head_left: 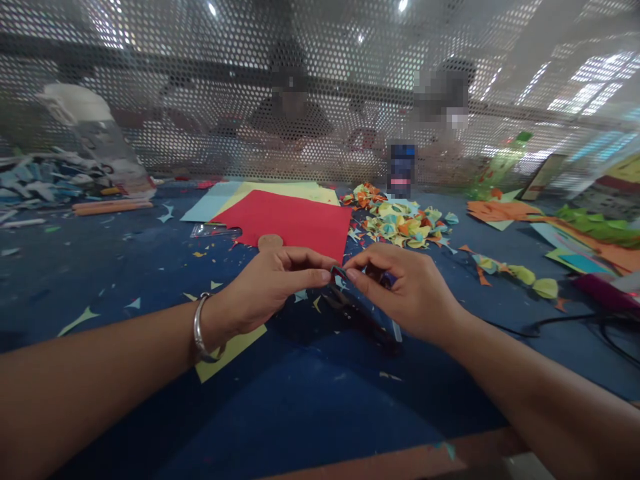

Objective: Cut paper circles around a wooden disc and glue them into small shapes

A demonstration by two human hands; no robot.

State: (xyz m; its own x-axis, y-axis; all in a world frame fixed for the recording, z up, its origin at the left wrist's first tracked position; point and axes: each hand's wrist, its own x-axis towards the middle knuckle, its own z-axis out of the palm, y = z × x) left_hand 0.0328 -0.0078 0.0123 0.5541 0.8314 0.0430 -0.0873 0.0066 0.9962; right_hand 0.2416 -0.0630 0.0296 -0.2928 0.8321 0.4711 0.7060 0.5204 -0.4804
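I'm watching left hand point(280, 277) and right hand point(400, 280) pinching a small dark piece point(339, 271) between nearly closed fingertips, uneven tugging possibly risking its slipping onto the dark tool point(367, 325) below them.

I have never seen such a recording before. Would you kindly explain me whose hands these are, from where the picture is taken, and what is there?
There is no machine here: you see a person's own bare left hand and right hand. The single picture comes from a camera worn on that person's head, looking forward and down. On the blue table lie a red sheet over yellow and pale blue sheets, a heap of small paper pieces and scattered scraps. A white-lidded bottle is at far left. The hands hold between them a small dark piece, too small to identify.
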